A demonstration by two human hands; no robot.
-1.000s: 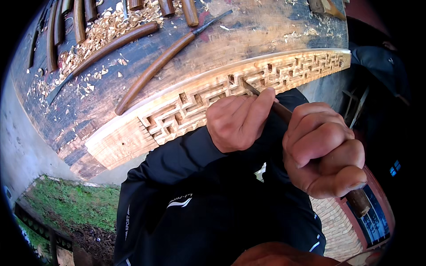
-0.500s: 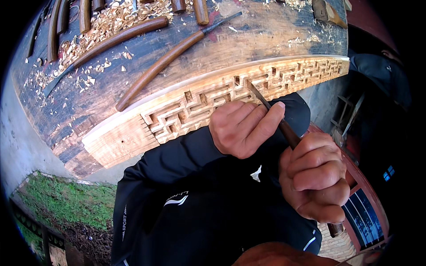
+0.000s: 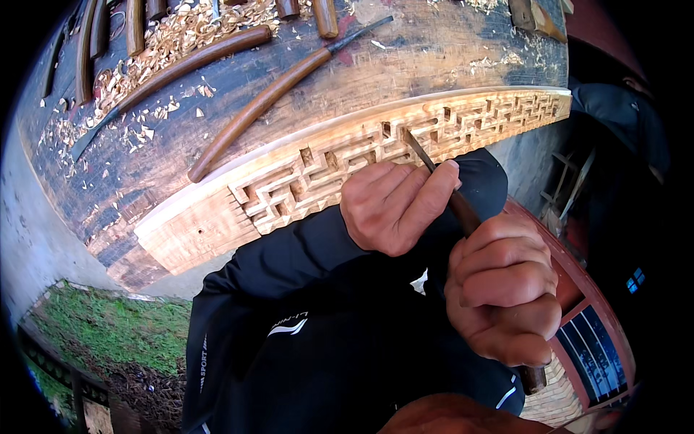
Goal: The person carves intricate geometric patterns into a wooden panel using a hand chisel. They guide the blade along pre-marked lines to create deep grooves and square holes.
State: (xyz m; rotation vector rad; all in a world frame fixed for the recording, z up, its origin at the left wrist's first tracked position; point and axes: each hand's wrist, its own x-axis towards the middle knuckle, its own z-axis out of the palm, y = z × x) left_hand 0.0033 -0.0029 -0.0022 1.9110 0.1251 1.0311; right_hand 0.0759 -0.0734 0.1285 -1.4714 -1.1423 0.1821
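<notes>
Across the near edge of the workbench lies a long pale wooden board [image 3: 191, 230] carved with a maze-like fret pattern. My right hand [image 3: 504, 293] is wrapped round the dark wooden handle of a carving chisel [image 3: 465, 213], whose butt sticks out below the fist. The slim blade slants up and left, its tip in a groove near the middle of the pattern. Resting at the board's near edge, my left hand [image 3: 396, 206] is closed with its thumb and fingers on the blade. How the left fingers wrap beneath is hidden.
Two long-handled chisels, one flat-bladed [image 3: 195, 65] and one narrow-bladed [image 3: 264, 105], lie beyond the board on the workbench [image 3: 434, 61]. Wood shavings [image 3: 163, 58] heap among several more tool handles at the far left. A wooden block-like tool [image 3: 536, 20] sits far right.
My right hand and the chisel handle have shifted slightly left. My left hand has moved up a little, and the blade tip stays around the same groove.
</notes>
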